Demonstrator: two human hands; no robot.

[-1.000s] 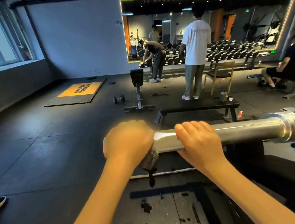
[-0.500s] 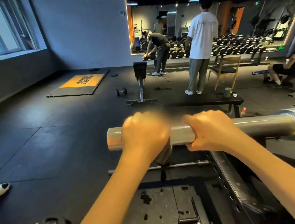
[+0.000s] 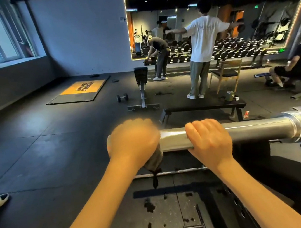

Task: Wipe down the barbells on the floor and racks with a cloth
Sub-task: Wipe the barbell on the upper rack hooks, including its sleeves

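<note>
Head view: the left hand (image 3: 134, 141) is curled round the cloth (image 3: 154, 163), wrapping it on the barbell (image 3: 256, 129) sleeve near its free end. A dark tail of cloth hangs just below that hand. The right hand (image 3: 210, 140) grips the bare sleeve just beside it, on the collar side. To wipe well, brace with the right hand, squeeze the cloth fully round and twist while sliding. The steel under the right hand needs covering afterwards.

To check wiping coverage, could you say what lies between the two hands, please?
Only bare barbell sleeve lies between the left hand, gripping the cloth, and the right hand; head view.
</note>
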